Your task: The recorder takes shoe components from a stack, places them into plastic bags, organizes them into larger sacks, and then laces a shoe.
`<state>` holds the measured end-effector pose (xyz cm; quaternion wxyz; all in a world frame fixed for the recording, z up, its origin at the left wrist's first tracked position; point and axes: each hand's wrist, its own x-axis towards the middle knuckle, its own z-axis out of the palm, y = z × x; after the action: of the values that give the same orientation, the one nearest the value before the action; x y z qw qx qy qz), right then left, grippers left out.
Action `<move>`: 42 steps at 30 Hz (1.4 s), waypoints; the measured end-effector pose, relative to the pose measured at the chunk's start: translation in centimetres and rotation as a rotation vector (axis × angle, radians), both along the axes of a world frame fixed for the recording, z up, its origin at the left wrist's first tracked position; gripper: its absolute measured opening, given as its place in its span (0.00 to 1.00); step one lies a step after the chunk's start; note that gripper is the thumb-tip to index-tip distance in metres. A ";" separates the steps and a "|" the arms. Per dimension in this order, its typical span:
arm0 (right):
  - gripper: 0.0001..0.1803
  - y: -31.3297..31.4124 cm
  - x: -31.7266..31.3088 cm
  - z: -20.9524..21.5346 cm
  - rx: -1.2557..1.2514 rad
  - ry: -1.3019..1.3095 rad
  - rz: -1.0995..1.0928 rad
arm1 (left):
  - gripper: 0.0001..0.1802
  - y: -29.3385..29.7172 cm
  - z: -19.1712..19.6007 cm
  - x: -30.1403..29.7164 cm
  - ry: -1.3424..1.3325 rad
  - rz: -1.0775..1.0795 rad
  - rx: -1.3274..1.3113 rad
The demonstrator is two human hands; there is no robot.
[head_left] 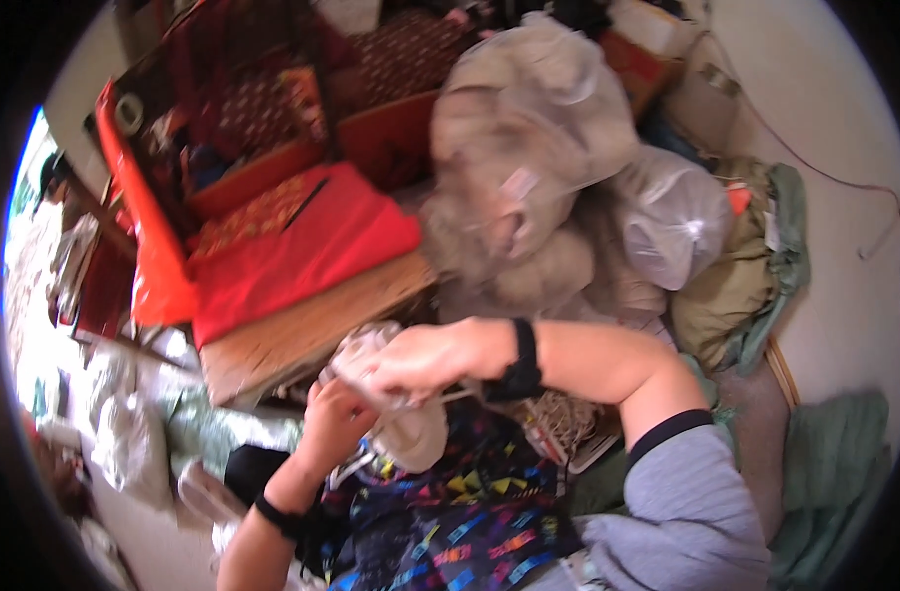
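Note:
In front of my lap is a pale cream shoe, its rounded end toward me and its other end pointing away. My right hand reaches across from the right and lies over its upper part, fingers bent down and closed on it. My left hand grips the left side with curled fingers, close to the right fingertips. A thin whitish cord shows just right of the shoe. Whatever is pinched between the fingertips is hidden.
Ahead stands a wooden bench with a red cloth on it. Large clear bags of pale items fill the far middle. A tangle of cords sits in a container to my right. White plastic bags lie left.

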<state>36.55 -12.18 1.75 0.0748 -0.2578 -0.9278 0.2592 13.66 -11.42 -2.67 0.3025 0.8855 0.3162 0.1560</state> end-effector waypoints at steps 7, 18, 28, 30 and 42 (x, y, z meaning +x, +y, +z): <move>0.20 -2.1 -0.6 -2.3 0.003 0.140 -0.272 | 0.04 -1.1 -0.5 -0.1 -0.255 0.424 -0.312; 0.16 -4.5 -1.0 -3.6 0.145 0.248 -0.535 | 0.08 -3.2 2.5 2.7 -0.413 0.323 -0.260; 0.11 -4.8 -2.1 -0.7 0.239 -0.191 -0.563 | 0.04 -4.9 1.3 3.0 -0.465 0.315 -0.345; 0.11 -5.0 -2.5 -1.1 0.302 -0.284 -0.584 | 0.04 -4.8 0.8 2.5 -0.418 0.306 -0.341; 0.08 -6.3 -2.4 -1.7 0.485 -0.115 -0.695 | 0.10 -3.5 0.7 1.3 -0.082 -0.016 0.255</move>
<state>34.17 -18.44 0.02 0.1643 -0.5442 -0.8224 -0.0219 14.98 -14.88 -2.01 0.2016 0.9122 0.2739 0.2285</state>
